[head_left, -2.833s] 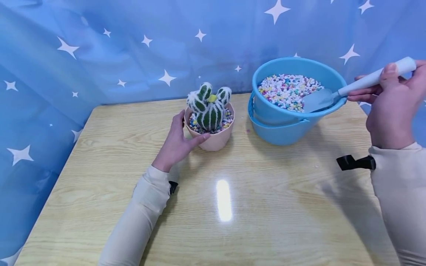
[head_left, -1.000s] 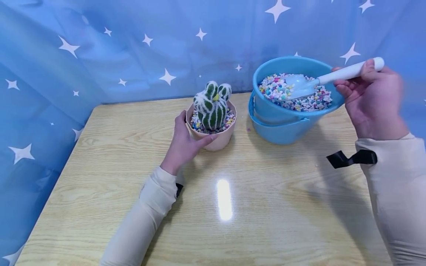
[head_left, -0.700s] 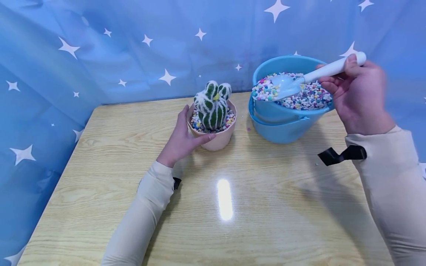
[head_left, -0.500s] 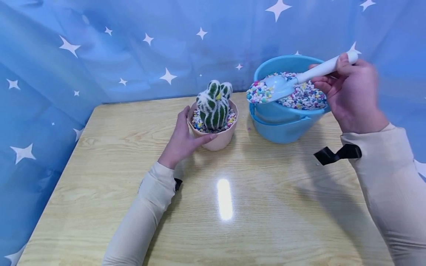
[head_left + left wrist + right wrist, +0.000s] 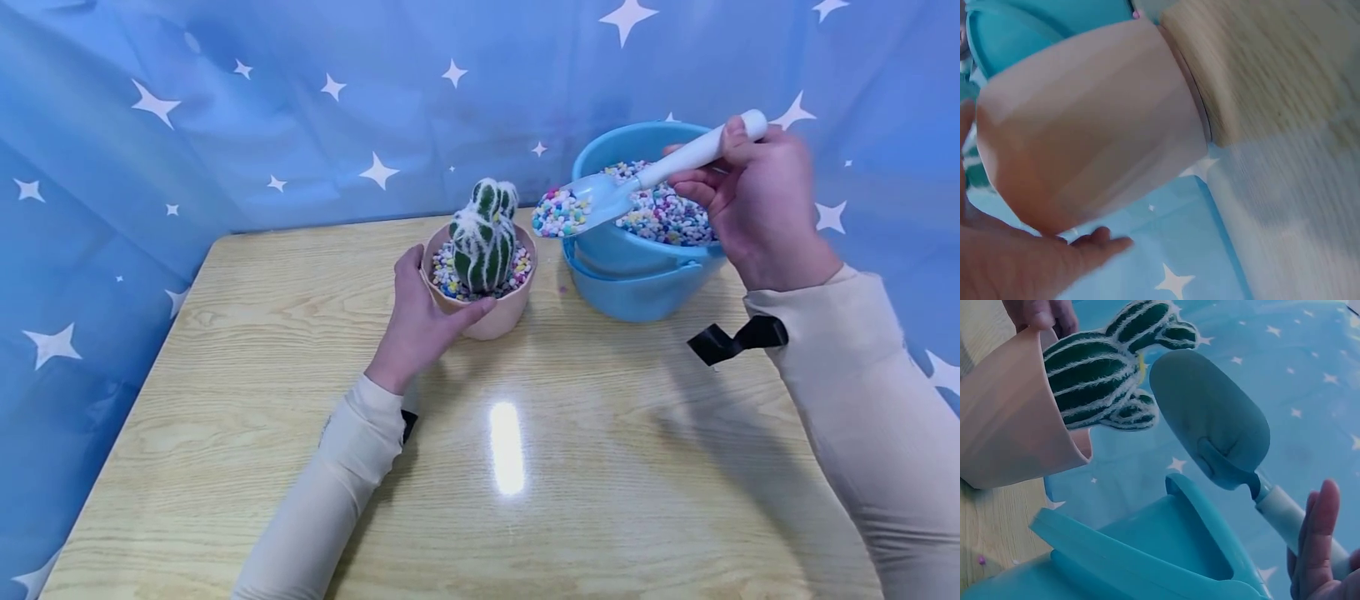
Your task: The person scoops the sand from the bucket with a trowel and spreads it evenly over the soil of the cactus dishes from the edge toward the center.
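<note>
My left hand (image 5: pixel 420 329) holds the pale pink flowerpot (image 5: pixel 501 318) at its left side, the thumb over the near rim. In the pot stands a green cactus (image 5: pixel 483 250) with white fuzzy stripes, ringed by coloured pebbles. My right hand (image 5: pixel 772 196) grips the white handle of a garden trowel (image 5: pixel 686 160). A heap of coloured pebbles (image 5: pixel 558 213) lies on its light-blue blade, which is over the bucket's left rim, a short way right of the pot. In the right wrist view, the blade's underside (image 5: pixel 1210 412) shows close to the cactus.
A blue bucket (image 5: pixel 630 293) with more pebbles stands at the back right of the wooden table (image 5: pixel 300 467), its handle hanging down in front. Behind the table hangs a blue curtain (image 5: pixel 315 133) with white stars. A tiny pink speck lies between pot and bucket.
The trowel has dug into the bucket's pebbles, come up loaded and moved left past the rim. The left hand has stayed on the pot, which has shifted and turned slightly.
</note>
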A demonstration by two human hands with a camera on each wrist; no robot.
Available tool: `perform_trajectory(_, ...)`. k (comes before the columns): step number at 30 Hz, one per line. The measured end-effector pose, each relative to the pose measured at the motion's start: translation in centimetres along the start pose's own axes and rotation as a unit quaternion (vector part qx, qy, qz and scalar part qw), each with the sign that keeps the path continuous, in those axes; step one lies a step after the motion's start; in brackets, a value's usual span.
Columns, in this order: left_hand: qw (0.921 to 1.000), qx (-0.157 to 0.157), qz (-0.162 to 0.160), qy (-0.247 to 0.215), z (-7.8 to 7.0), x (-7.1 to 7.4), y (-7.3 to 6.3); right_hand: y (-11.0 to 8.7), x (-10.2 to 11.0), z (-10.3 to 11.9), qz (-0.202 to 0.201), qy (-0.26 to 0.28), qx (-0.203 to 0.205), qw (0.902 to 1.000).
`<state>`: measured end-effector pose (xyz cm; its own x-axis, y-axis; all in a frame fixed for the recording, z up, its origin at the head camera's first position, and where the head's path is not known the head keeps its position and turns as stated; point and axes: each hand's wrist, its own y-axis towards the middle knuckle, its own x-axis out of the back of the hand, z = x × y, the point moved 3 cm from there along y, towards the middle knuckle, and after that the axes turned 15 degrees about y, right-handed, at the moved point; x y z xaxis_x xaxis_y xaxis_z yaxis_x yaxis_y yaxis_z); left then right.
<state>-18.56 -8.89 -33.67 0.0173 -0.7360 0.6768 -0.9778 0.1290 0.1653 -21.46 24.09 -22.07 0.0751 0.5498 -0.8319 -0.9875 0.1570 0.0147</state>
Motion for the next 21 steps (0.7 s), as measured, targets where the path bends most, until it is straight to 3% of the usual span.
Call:
perform_trajectory(5,0.9975,-0.001,0.058,-0.04,1.1,0.7,0.8,0.0,-0.2,-0.3,0.006,-0.01,-0.007,0.9999)
perform_trajectory(8,0.9958,-0.007,0.074,-0.054,1.5,0.6,1.0,0.1,-0.3,-0.5,0.013,-0.016,-0.009,0.9997)
perform_trajectory(21,0.9991,0.007,0.04,-0.014,0.9,0.2,0.3,0.1,-1.0,-1.5,0.039,-0.077,-0.016,0.9961)
